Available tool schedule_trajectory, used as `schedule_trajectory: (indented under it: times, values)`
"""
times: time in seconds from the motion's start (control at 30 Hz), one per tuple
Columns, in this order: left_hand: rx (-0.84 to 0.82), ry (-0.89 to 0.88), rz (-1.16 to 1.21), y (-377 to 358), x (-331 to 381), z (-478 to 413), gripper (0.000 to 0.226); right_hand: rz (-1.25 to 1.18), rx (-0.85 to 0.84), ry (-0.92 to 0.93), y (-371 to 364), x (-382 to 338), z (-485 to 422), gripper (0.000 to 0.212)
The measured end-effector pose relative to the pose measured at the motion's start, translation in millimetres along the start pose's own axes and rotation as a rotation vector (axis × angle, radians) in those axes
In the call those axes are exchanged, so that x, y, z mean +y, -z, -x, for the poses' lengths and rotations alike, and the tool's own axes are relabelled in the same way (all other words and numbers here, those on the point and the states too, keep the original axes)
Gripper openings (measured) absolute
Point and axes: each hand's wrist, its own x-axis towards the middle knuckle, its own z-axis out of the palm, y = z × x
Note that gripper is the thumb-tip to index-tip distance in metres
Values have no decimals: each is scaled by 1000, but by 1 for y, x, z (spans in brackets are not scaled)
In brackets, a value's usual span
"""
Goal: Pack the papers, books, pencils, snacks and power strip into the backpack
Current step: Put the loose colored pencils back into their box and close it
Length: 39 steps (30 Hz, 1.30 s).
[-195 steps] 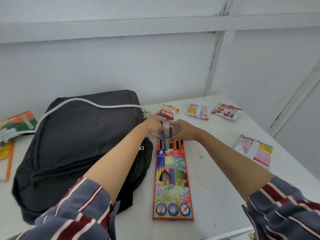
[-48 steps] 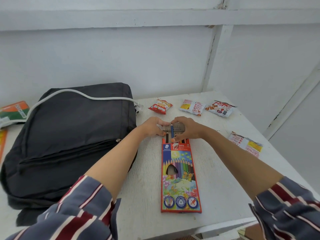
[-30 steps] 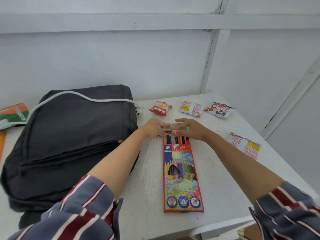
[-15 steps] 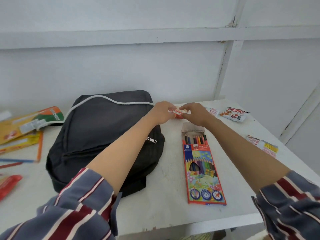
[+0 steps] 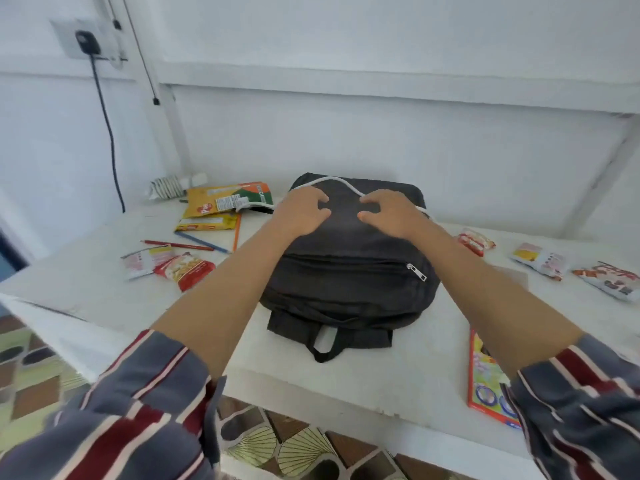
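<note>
The black backpack [image 5: 349,268] lies flat on the white table [image 5: 104,289], its zip shut. A white power cord [image 5: 341,181] runs across its far end. My left hand [image 5: 301,211] and my right hand [image 5: 389,213] hover over the far part of the bag, fingers spread and curled, holding nothing. The coloured pencil box [image 5: 485,379] lies at the right, partly hidden by my right arm. Loose pencils [image 5: 194,242] lie left of the bag. Snack packets sit at the left [image 5: 183,268] and at the right [image 5: 540,261].
Yellow and orange books [image 5: 225,206] lie at the back left beside a coiled white cord [image 5: 166,187]. A wall socket with a black cable [image 5: 86,41] is at the upper left. The table's front edge is near me, with patterned floor below.
Both hands left the pencil box and moved left over the backpack. My view turned left, so the box is now at the right edge and the books and loose pencils show.
</note>
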Motion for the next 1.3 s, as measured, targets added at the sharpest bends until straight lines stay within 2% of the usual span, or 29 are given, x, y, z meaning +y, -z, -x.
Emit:
schedule_trajectory:
  times: [0.33, 0.6, 0.73, 0.9, 1.1, 1.3]
  values:
    - [-20, 287, -24, 45, -171, 42, 36, -46, -158, 144, -99, -119, -71, 41]
    - [-86, 300, -88, 68, -289, 39, 35, -40, -213, 137, -173, -189, -132, 39]
    - [-110, 237, -68, 62, -312, 27, 34, -38, -219, 76, -195, -190, -147, 38]
    - [-157, 131, -39, 41, -320, 5, 34, 82, -235, 40, -205, -175, -159, 39]
    - [-218, 64, -36, 15, -323, -21, 31, 214, -334, -29, -223, -161, -170, 46]
    - [-297, 1, -51, 6, -326, -36, 28, 232, -362, -5, -232, -151, -180, 43]
